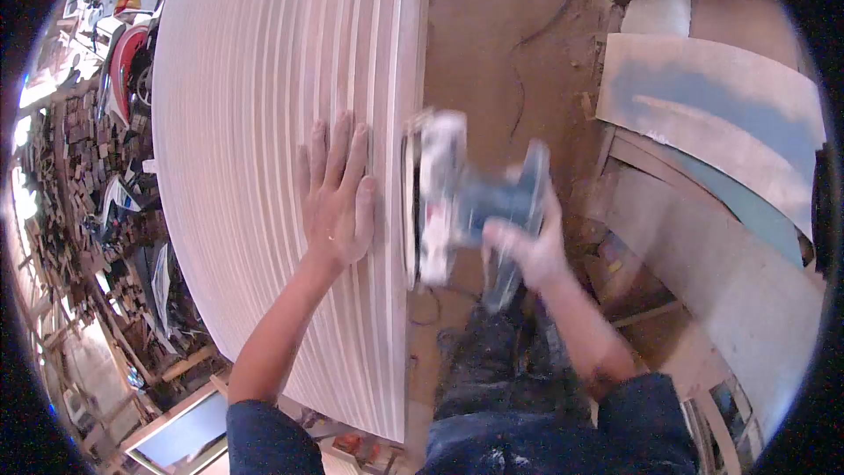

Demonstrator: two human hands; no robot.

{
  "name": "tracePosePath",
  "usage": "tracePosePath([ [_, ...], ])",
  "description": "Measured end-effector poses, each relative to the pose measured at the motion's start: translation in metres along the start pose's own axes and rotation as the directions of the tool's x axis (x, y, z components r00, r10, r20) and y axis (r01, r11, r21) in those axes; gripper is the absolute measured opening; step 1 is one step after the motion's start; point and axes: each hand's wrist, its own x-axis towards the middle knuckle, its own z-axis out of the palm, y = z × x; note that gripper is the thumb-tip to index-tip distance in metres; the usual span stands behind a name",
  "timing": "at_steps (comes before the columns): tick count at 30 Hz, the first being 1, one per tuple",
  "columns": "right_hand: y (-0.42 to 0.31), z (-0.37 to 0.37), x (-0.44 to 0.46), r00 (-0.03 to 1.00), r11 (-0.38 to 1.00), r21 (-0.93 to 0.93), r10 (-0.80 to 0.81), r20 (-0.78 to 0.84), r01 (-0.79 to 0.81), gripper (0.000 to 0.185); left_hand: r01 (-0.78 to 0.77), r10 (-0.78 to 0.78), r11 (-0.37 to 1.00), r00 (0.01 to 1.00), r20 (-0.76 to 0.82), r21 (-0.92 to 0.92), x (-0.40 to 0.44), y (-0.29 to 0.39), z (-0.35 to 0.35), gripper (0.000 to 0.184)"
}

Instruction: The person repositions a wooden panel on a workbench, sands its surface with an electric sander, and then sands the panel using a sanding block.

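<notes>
A large pale wooden panel [255, 79] with long parallel grooves spreads before me. On its ribbed face my left hand [336, 198] lies flat, fingers stretched out near the right edge. My right hand [532, 246] is wrapped around the handle of a power sander [497, 208], which has a dark body and a dusty white front. The sander is turned on its side, its flat pad facing the panel's long right edge; motion blur hides whether the pad touches it. Pale dust coats my right hand.
Boards, one with a blue-grey patch [712, 105], lean at the right. A dark cable [549, 22] lies on the brown dirt floor [492, 62]. Stacked wood offcuts [70, 176] and a red and white motorbike [127, 70] stand at the left. A framed pane [185, 431] is at lower left.
</notes>
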Motion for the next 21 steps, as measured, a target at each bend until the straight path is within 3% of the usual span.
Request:
tracePosePath([
  [1, -0.024, 0.004, 0.025, 0.997, 0.994, 0.083, 0.068, 0.024, -0.07, 0.079, -0.006, 0.006, 1.0, 1.0, -0.004, 0.028, 0.001, 0.0, 0.0, 0.058],
  [3, -0.048, 0.008, 0.078, 0.993, 0.991, 0.064, -0.118, -0.023, 0.119, 0.062, -0.021, 0.021, 0.998, 1.0, -0.005, 0.055, 0.002, 0.0, 0.001, 0.057],
  [5, -0.08, 0.003, 0.128, 0.989, 0.99, 0.016, -0.139, 0.054, 0.139, 0.044, -0.021, 0.022, 0.998, 1.0, -0.017, 0.058, 0.0, -0.001, 0.003, 0.057],
  [7, -0.107, -0.016, 0.184, 0.973, 0.983, -0.125, -0.103, 0.204, 0.131, 0.044, -0.04, 0.041, 0.999, 0.999, -0.025, 0.034, 0.001, -0.003, 0.006, 0.058],
  [9, -0.122, -0.006, 0.215, 0.935, 0.954, 0.074, -0.301, 0.189, 0.292, 0.038, -0.07, 0.071, 0.997, 0.997, -0.035, 0.019, 0.004, -0.003, 0.01, 0.058],
  [11, -0.139, -0.004, 0.239, 0.935, 0.949, 0.095, -0.312, 0.17, 0.299, 0.033, -0.076, 0.075, 0.997, 0.995, -0.062, -0.004, 0.003, -0.003, 0.008, 0.059],
  [16, -0.126, 0.0, 0.202, 0.917, 0.931, 0.052, -0.365, 0.161, 0.362, 0.03, -0.118, 0.117, 0.993, 0.992, -0.048, -0.029, 0.005, -0.004, 0.005, 0.058],
  [20, -0.066, -0.003, 0.135, 0.971, 0.977, 0.062, -0.209, 0.115, 0.203, 0.045, -0.104, 0.104, 0.995, 0.993, -0.057, 0.003, 0.002, -0.011, 0.013, 0.058],
  [21, -0.055, -0.003, 0.111, 0.984, 0.981, -0.086, -0.173, 0.049, 0.176, 0.052, -0.114, 0.113, 0.993, 0.992, -0.063, -0.012, 0.001, -0.012, 0.011, 0.058],
])
